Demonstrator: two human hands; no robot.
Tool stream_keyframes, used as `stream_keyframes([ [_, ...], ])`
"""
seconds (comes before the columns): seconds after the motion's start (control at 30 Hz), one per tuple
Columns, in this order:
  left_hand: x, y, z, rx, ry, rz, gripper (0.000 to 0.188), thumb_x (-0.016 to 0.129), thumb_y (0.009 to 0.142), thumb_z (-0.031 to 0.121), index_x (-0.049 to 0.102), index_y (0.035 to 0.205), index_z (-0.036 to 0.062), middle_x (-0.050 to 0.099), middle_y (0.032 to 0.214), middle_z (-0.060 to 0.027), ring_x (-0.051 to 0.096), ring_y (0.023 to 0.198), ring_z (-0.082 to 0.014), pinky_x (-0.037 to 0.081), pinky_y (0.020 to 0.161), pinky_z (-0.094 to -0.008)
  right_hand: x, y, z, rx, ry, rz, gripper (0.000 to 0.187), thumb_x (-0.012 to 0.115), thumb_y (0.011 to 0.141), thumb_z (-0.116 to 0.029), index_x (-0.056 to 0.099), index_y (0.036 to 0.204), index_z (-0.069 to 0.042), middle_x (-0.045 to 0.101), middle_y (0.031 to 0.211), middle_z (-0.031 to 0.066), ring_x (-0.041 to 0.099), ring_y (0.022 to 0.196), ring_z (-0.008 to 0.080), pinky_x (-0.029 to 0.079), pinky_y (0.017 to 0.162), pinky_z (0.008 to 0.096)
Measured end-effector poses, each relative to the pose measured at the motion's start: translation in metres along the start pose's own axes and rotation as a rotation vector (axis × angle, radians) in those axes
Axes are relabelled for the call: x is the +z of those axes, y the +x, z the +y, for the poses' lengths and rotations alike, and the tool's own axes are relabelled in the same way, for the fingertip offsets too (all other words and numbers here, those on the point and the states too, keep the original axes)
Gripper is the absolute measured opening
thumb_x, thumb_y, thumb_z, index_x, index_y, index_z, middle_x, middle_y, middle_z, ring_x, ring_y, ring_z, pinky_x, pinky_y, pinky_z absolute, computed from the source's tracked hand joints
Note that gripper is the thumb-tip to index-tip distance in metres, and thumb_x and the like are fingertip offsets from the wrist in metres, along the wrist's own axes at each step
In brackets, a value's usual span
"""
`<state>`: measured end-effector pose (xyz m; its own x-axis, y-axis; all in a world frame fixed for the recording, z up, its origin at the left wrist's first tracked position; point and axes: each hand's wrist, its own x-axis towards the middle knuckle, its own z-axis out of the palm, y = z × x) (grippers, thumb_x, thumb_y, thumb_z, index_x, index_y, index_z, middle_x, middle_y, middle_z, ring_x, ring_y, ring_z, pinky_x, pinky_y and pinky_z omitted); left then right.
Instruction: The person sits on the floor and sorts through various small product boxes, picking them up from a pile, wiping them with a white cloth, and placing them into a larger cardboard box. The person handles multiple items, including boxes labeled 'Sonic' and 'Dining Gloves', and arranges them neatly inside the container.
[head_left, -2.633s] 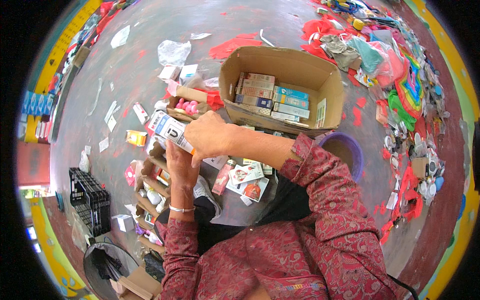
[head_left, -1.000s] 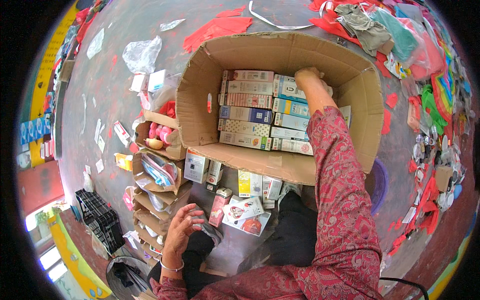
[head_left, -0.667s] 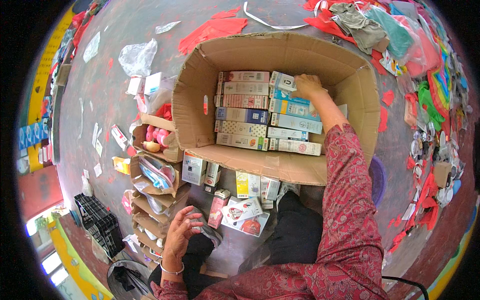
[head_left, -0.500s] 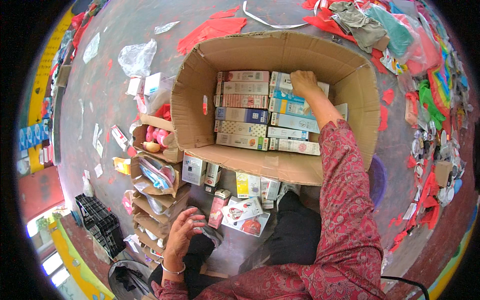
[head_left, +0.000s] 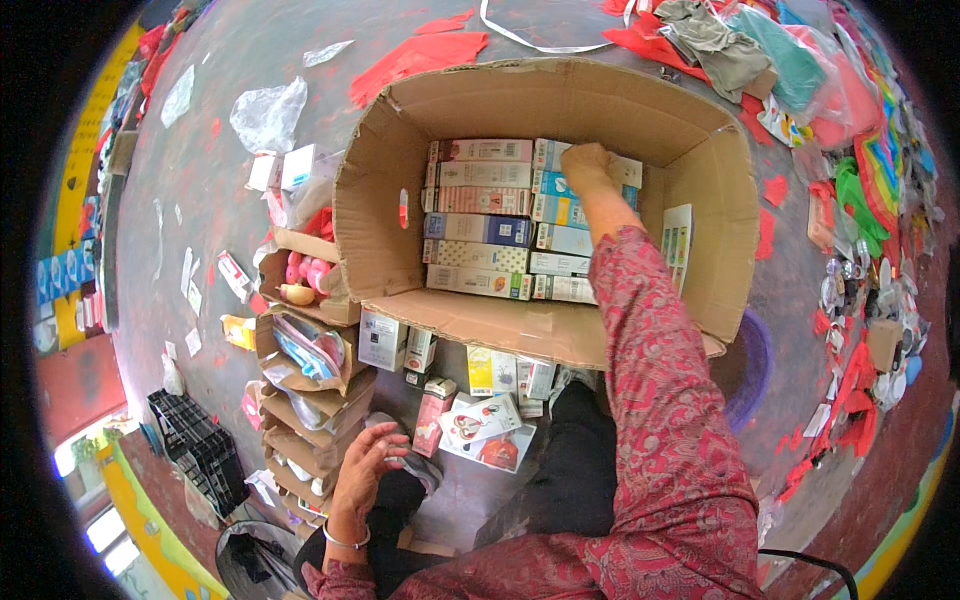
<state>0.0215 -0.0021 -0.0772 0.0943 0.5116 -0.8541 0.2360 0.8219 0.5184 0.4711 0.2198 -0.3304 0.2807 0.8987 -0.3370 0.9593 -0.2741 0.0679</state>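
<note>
Inside, the large cardboard box [head_left: 560, 110] on the floor holds two columns of flat cartons: six in the left column [head_left: 478, 215], about six in the right, partly hidden. The right hand [head_left: 588, 165] reaches in with the arm stretched forward, its grip pressed together on the blue carton [head_left: 553, 183] near the top of the right column, by the far wall. The left hand [head_left: 368, 470] rests low at the knee, fingers loosely apart, holding nothing I can see. Since half a second ago the right hand has barely shifted; the left has stayed put.
</note>
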Motion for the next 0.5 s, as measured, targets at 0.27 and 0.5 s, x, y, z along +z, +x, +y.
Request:
stream_keyframes([
  [0.27, 0.004, -0.001, 0.002, 0.025, -0.027, -0.038, 0.038, 0.050, 0.087, 0.020, 0.044, 0.120, 0.0018, 0.057, 0.104, -0.0112, 0.058, 0.086, -0.0162, 0.047, 0.069, -0.0233, 0.009, -0.033, -0.034, 0.140, 0.322, 0.212, 0.035, 0.037, 0.088, -0.022, 0.057, 0.109, -0.001, 0.062, 0.101, 0.0168, 0.056, 0.096, 0.0418, 0.046, 0.080, 0.0476],
  [0.5, 0.002, -0.004, 0.002, 0.020, -0.049, -0.027, 0.037, 0.050, 0.088, 0.020, 0.044, 0.119, 0.0005, 0.057, 0.103, -0.0107, 0.059, 0.085, -0.0160, 0.048, 0.069, -0.0235, -0.068, -0.043, 0.007, 0.209, 0.492, -0.094, 0.033, 0.056, 0.074, -0.018, 0.061, 0.104, -0.006, 0.060, 0.104, 0.0194, 0.060, 0.097, 0.0319, 0.048, 0.079, 0.0424],
])
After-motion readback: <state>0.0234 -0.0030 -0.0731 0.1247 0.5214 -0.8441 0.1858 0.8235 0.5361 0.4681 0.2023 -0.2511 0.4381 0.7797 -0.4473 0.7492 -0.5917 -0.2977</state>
